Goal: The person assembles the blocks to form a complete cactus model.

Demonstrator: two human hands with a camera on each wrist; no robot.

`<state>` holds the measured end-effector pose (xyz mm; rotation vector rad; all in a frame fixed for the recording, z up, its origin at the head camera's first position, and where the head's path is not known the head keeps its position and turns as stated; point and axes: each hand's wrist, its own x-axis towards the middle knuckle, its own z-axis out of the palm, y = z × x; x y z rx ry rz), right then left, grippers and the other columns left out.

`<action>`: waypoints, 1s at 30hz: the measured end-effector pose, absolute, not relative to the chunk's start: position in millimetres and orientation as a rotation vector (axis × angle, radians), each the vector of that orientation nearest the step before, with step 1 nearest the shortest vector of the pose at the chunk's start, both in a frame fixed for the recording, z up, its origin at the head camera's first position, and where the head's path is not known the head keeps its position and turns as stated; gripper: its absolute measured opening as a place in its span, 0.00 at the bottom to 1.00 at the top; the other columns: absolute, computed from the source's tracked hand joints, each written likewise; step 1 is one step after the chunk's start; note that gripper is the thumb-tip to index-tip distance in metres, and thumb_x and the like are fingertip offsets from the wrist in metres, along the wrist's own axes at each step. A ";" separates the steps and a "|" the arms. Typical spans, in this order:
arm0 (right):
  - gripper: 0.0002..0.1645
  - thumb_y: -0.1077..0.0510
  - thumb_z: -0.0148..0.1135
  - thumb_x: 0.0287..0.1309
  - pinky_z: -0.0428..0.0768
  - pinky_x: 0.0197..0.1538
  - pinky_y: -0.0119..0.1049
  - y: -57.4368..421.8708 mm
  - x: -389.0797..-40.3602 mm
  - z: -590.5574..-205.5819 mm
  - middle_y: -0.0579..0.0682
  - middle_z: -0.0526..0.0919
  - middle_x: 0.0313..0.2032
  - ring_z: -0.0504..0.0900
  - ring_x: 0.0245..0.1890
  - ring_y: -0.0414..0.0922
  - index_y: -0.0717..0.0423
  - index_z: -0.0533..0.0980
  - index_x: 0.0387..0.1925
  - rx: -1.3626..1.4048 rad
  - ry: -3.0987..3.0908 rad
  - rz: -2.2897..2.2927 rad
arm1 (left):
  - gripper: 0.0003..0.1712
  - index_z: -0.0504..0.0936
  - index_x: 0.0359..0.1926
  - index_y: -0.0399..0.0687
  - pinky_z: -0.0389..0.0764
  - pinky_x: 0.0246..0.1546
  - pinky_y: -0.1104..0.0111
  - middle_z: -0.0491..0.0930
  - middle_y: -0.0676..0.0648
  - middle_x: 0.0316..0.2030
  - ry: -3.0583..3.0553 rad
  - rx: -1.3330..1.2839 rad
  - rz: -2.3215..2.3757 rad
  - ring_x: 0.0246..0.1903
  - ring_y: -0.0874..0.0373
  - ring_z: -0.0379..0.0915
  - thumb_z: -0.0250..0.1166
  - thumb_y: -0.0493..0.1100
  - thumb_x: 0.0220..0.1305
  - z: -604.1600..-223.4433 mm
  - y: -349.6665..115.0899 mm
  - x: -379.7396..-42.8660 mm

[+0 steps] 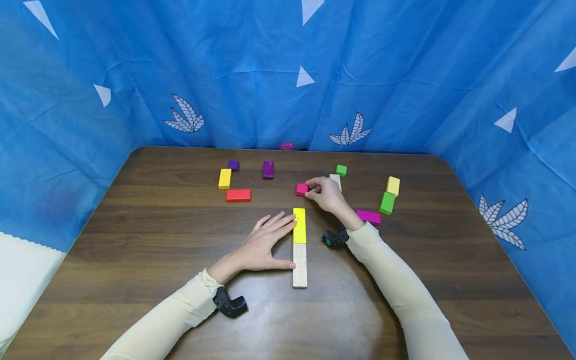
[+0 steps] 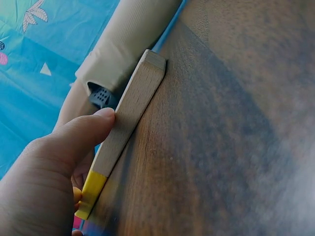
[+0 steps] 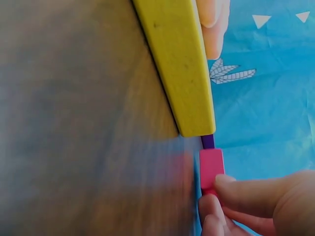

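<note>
A yellow block (image 1: 299, 226) and a plain wooden block (image 1: 299, 266) lie end to end in a straight line at the middle of the table. My left hand (image 1: 265, 243) is spread on their left side, fingertips at the yellow block and thumb tip against the wooden one; in the left wrist view the thumb (image 2: 88, 132) lies straight along it. Beyond the far end of the line, my right hand (image 1: 327, 194) pinches a small pink block (image 3: 211, 169) between thumb and fingers.
Left of the pink block lie a red block (image 1: 238, 195), a yellow one (image 1: 225, 179) and two purple ones (image 1: 268, 170). To the right are a white block (image 1: 335, 181), green blocks (image 1: 387, 203), a pale yellow block (image 1: 393, 186) and a magenta block (image 1: 369, 217). Blue curtains (image 1: 252, 75) surround the table.
</note>
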<state>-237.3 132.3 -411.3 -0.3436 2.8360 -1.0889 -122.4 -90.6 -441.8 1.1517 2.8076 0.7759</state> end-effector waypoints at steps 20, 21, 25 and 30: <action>0.19 0.61 0.66 0.60 0.82 0.43 0.37 143.2 -218.5 -410.3 0.58 0.84 0.46 0.82 0.39 0.49 0.61 0.80 0.53 -0.520 2.651 -1.165 | 0.57 0.59 0.75 0.49 0.48 0.72 0.44 0.56 0.51 0.75 2.816 1.156 0.775 0.75 0.47 0.48 0.67 0.70 0.50 -442.8 -90.9 -122.2; 0.19 0.61 0.66 0.60 0.82 0.43 0.37 143.2 -218.4 -410.7 0.58 0.84 0.46 0.82 0.39 0.49 0.61 0.80 0.53 -0.521 2.644 -1.169 | 0.57 0.59 0.75 0.49 0.48 0.72 0.44 0.56 0.50 0.75 2.816 1.157 0.776 0.75 0.47 0.48 0.67 0.70 0.49 -442.8 -91.0 -122.2; 0.19 0.62 0.66 0.59 0.82 0.42 0.36 143.1 -218.0 -410.9 0.58 0.84 0.45 0.82 0.38 0.48 0.62 0.80 0.53 -0.527 2.623 -1.180 | 0.57 0.59 0.75 0.49 0.48 0.72 0.43 0.56 0.50 0.75 2.816 1.158 0.780 0.75 0.46 0.48 0.67 0.70 0.50 -442.7 -91.1 -122.2; 0.20 0.63 0.66 0.59 0.81 0.41 0.35 143.5 -218.0 -410.6 0.59 0.84 0.45 0.82 0.38 0.48 0.63 0.79 0.53 -0.535 2.609 -1.184 | 0.57 0.59 0.75 0.50 0.48 0.72 0.44 0.56 0.51 0.75 2.816 1.152 0.775 0.75 0.47 0.48 0.67 0.70 0.50 -442.8 -91.4 -122.2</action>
